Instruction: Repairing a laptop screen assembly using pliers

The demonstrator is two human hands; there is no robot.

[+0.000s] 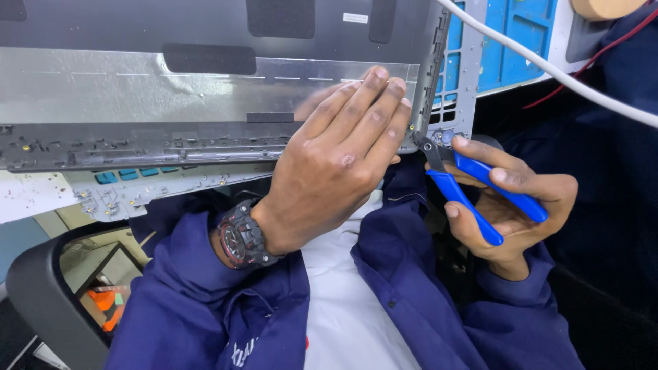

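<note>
Blue perforated panels (510,41) and a white cable (548,68) fill the background. A grey metal laptop lid (171,89) lies tilted across the lap. The left hand (336,161) presses flat, fingers extended, on its corner. The right hand (510,205) grips blue-handled cutters (473,188), their tip touching that corner.

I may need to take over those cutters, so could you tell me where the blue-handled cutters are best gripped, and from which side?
Grip the blue-handled cutters around both blue handles, coming from the lower right, as the right hand does. The handles splay outward there, while the short dark jaws point up-left at the grey panel corner.
</note>
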